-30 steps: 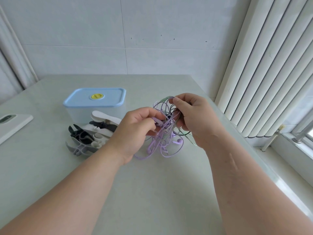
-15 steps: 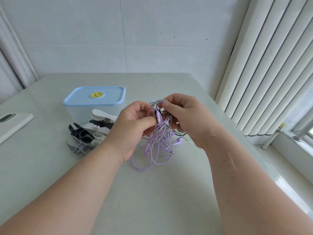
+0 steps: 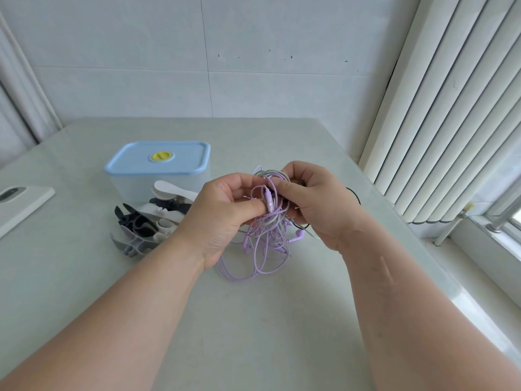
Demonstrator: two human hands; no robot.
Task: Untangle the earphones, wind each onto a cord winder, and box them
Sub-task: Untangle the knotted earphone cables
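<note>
Room: pale tiled wall [image 3: 253,80] is standing behind a light desk [image 3: 253,320]; white vertical blinds [image 3: 451,122] are hanging along the right side.
Earphones [image 3: 265,244]: one tangled bunch, mostly lilac cord with some pale green and a thin black cord [image 3: 355,196], is being held up between both hands over the middle of the desk.
Axis: the bunch is hanging long-ways top to bottom, its knotted top sitting in the fingers and its loose loops trailing down towards the person; whether the lowest loops are touching the desk cannot be told.
Remote [image 3: 269,203]: a small lilac inline piece is standing nearly upright at the centre of the knot.
Left hand [image 3: 225,218]: its fingers [image 3: 253,206] are curling in and pinching the cords at the left of the knot.
Right hand [image 3: 318,201]: its fingers [image 3: 287,190] are curling round the top right of the knot, gripping it; the black cord is looping out behind this hand.
Box [image 3: 158,162]: it is sitting left of the hands with its blue lid on, long side running left to right.
Winders [image 3: 146,224]: black, white and grey ones are lying in a heap just in front of the box, near the left hand.
Far left: a flat white device [image 3: 22,204] is lying at the desk's edge.
</note>
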